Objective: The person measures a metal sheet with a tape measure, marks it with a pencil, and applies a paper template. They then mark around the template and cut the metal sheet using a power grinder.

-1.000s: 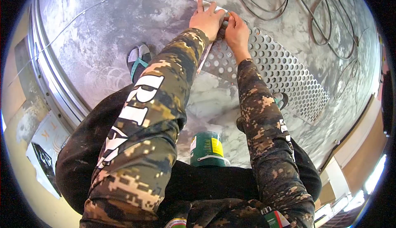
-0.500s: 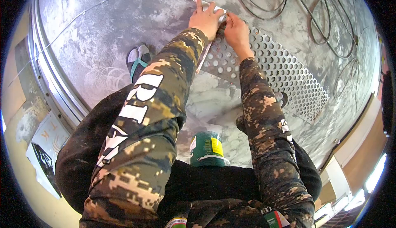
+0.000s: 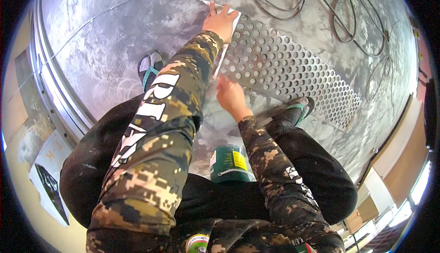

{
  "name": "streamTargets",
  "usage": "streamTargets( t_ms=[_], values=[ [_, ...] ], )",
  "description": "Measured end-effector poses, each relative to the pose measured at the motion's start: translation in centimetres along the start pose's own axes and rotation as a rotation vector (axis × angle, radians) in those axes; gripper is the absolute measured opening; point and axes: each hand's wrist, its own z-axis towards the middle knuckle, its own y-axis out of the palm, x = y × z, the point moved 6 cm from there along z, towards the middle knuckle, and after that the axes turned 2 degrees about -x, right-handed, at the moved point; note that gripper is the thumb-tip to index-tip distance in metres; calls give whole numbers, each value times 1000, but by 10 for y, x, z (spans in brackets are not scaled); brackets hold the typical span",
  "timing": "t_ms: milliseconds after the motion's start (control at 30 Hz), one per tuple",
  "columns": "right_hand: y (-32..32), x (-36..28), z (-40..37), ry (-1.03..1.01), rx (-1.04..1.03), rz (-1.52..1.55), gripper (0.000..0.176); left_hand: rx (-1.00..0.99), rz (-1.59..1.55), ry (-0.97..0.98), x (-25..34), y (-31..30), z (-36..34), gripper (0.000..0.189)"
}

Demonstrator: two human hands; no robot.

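My left hand [image 3: 219, 22] lies with spread fingers on a flat white straight-edged piece [image 3: 237, 20], near its far corner. That piece rests along the left end of a perforated metal sheet [image 3: 293, 65] on the floor; my hand and forearm cover much of it. Close to the piece's near end is my right hand [image 3: 231, 98], its fingers curled together. Whatever they may pinch is hidden or too small to make out. A green bucket [image 3: 229, 161] with a yellow label stands between my legs.
Dark cables [image 3: 341, 24] lie in loops on the grey floor beyond the sheet. A thin cord [image 3: 110, 11] crosses the floor at the left, by a metal rail [image 3: 59, 88]. My sandalled right foot [image 3: 300, 108] is beside the sheet's near edge.
My right hand has come from the white piece's far corner down toward its near end, uncovering more of the perforated sheet. My left hand stays on the piece. The view has shifted slightly.
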Motion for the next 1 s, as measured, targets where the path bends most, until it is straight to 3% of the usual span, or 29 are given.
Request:
streamTargets(
  t_ms=[67, 133, 200, 267, 333, 400, 500, 633, 800, 867, 900, 967, 1000],
  values=[
    [10, 3, -13, 4, -45, -1, 28, -7, -13, 2, -1, -3, -1, 87],
    [25, 7, -23, 89, -317, 149, 27, -12, -22, 5, 1, -3, -1, 86],
    [3, 6, -30, -11, -304, 181, 26, -33, 3, -5, 2, -3, 0, 86],
    [-27, 8, -38, -82, -324, -109, 28, -41, -7, 8, 1, 0, 2, 88],
    [-75, 2, -39, -192, -478, -391, 28, -59, -31, 80, -7, 10, 10, 95],
    [-133, 16, -51, -217, -394, -585, 27, -73, 21, 135, -10, 8, 5, 105],
    [-239, -21, -93, -127, -356, -772, 19, -101, -26, 192, -13, 0, -9, 120],
    [-329, -38, -165, -23, -183, -842, 11, -162, 23, 170, -18, 0, -44, 119],
    [-376, -61, -221, 71, -62, -660, 13, -175, -14, 89, -7, 21, -86, 118],
    [-373, -59, -244, 172, -232, -387, 15, -138, -36, 84, 2, 33, -108, 117],
    [-373, -60, -247, 165, -213, -382, 15, -127, -39, 79, 5, 43, -118, 117],
    [-394, -82, -252, -69, 180, -366, 16, -161, -70, 54, 17, 49, -142, 115],
    [-397, -79, -258, -72, 219, -372, 16, -198, -102, 40, 29, 47, -152, 113]
  ],
)
